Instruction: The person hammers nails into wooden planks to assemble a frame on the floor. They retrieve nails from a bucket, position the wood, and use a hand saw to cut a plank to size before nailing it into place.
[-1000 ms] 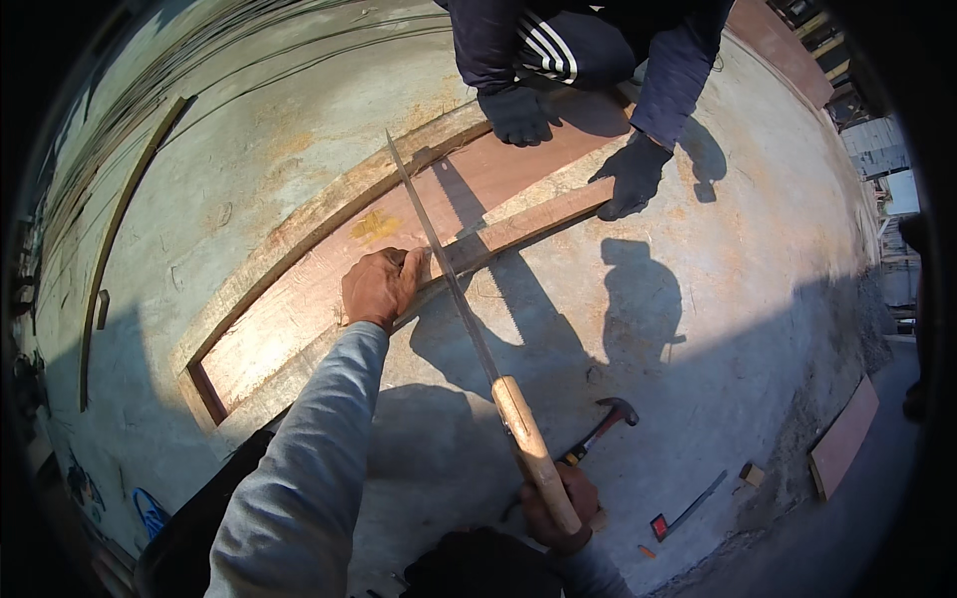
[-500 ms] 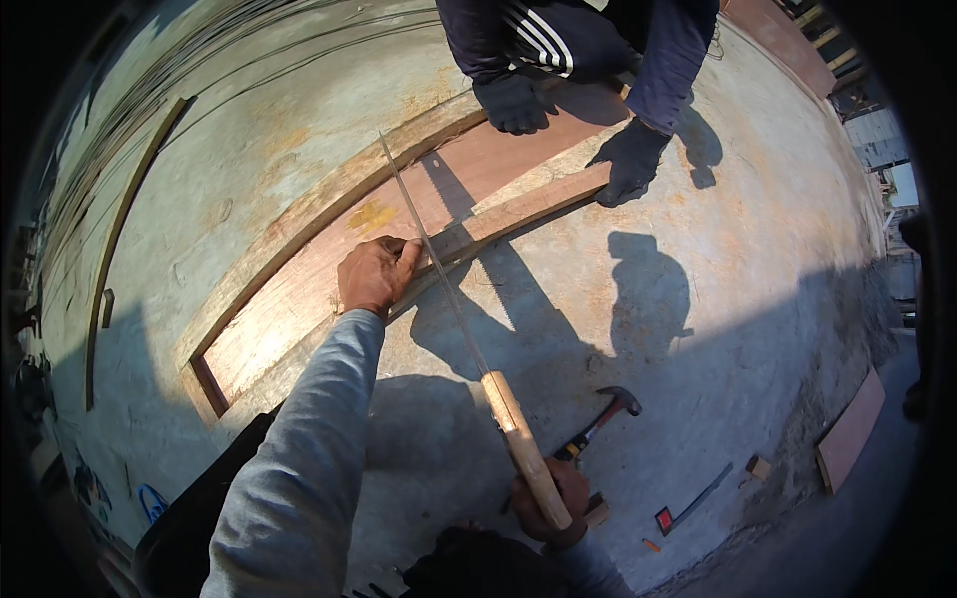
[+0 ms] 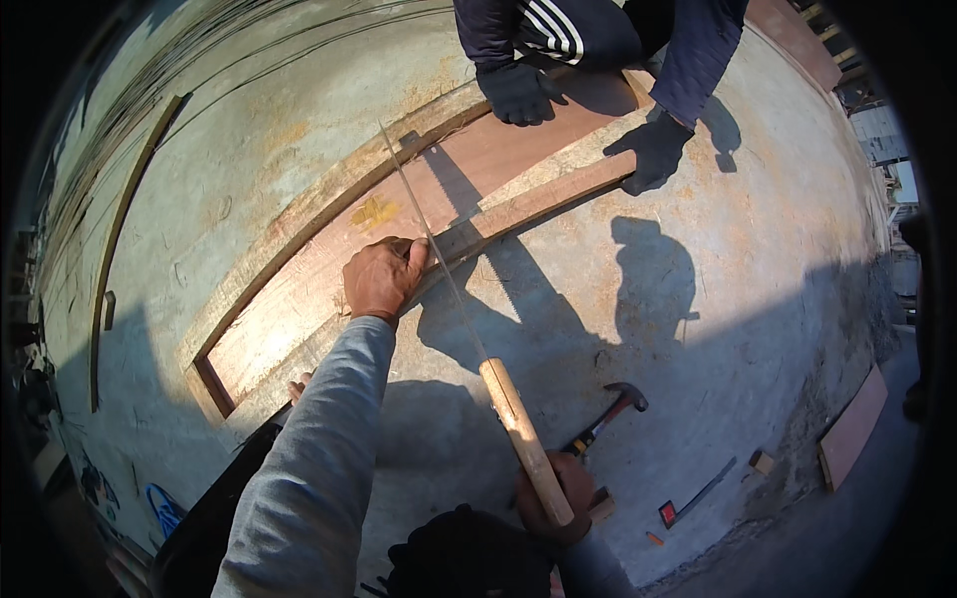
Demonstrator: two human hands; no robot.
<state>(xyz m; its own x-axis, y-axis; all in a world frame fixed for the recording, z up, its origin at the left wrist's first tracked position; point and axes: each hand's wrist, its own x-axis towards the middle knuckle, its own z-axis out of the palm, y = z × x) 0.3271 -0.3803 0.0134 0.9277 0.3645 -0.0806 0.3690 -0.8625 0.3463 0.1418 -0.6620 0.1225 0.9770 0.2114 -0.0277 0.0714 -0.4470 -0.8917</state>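
Observation:
My left hand (image 3: 383,275) is closed on a wooden strip (image 3: 558,196), its thumb right beside the saw blade. The strip lies along the near side of a long wooden frame with a reddish board inside (image 3: 269,291). My right hand (image 3: 556,496), partly hidden behind the handle, is wrapped round the wooden grip of a handsaw (image 3: 522,435). The saw's thin blade crosses the strip just right of my left thumb, its tip pointing away over the frame. A co-worker's black-gloved hand (image 3: 653,155) holds the strip's right end; the other gloved hand (image 3: 520,93) rests at the frame's far side.
A claw hammer (image 3: 608,417) lies on the concrete floor (image 3: 758,239) near my right hand. Beyond it are a square with a red end (image 3: 698,493), a small wood block (image 3: 762,461) and a flat board (image 3: 854,427). A long wooden strip (image 3: 125,234) and several rods lie left.
The view has shifted slightly, and the scene sits a little further right. The saw's handle has moved slightly forward. A bit of skin now shows beside my left forearm. Both grips are unchanged.

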